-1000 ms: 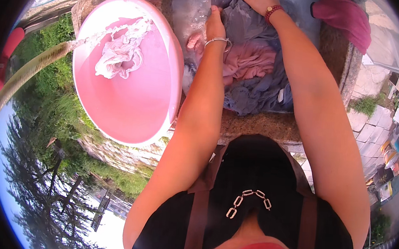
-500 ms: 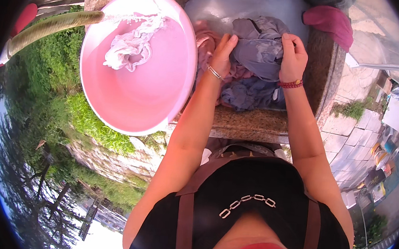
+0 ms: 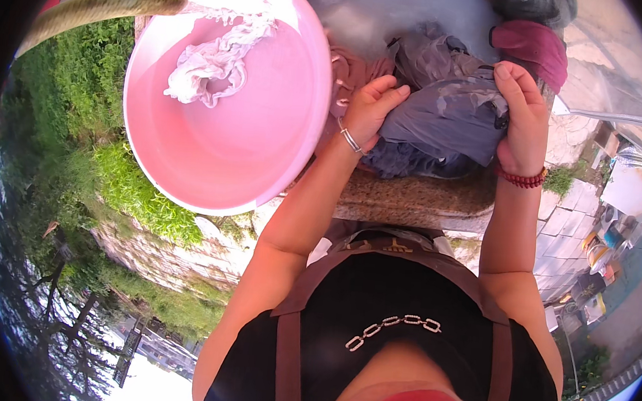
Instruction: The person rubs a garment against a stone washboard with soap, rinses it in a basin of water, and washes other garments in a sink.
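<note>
A wet dark grey garment (image 3: 444, 120) is spread between my two hands over a stone basin (image 3: 412, 194). My right hand (image 3: 522, 114) is closed on its right edge, thumb uppermost. At the garment's left side my left hand (image 3: 373, 113) pinches the cloth between thumb and fingers, though the fingertips are partly hidden. Beneath and beyond it lie more crumpled dark cloth and a brownish-pink cloth (image 3: 357, 71). Cloudy water (image 3: 396, 14) fills the far part of the stone basin.
Left of the stone basin stands a large pink plastic tub (image 3: 208, 192) holding a twisted white cloth (image 3: 211, 67). Water runs into it from a hose (image 3: 102, 14). A dark pink cloth (image 3: 533, 50) hangs over the stone basin's right rim. Grass and paving surround the place.
My right hand has moved right and slightly nearer, drawing the grey garment out wider. My left hand has shifted a little right and nearer to me. The view has shifted slightly.
</note>
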Motion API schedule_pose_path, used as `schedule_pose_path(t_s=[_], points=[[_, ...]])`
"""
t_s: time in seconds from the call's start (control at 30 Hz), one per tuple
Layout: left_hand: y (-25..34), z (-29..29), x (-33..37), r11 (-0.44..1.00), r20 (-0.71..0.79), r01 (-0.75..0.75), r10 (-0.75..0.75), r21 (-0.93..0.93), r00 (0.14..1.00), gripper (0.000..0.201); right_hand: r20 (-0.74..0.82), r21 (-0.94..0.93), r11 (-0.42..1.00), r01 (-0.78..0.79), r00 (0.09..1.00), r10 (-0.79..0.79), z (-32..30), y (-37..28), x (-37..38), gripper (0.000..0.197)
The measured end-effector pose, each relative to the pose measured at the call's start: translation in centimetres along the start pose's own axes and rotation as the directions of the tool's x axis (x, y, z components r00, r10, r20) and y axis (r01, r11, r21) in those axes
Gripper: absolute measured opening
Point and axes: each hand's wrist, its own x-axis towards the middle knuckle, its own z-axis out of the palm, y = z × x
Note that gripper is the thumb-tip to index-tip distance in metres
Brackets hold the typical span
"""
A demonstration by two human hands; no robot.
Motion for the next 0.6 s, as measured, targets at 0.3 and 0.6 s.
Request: schedule_pose_path(t_s=[0.3,0.6], points=[[-0.1,-0.7,0.7,0.43,0.11,-0.353,0.496,0.831,0.862,0.037,0.298,-0.923,-0.027,0.385,0.669,-0.681,0.9,5.4,9.6,0.04],[-4.2,-2.9,2.3,-0.363,0.208,-0.099,0.274,0.927,0.939,0.029,0.307,-0.937,-0.273,0.218,0.888,-0.343,4.0,17.7,15.1,0.053]])
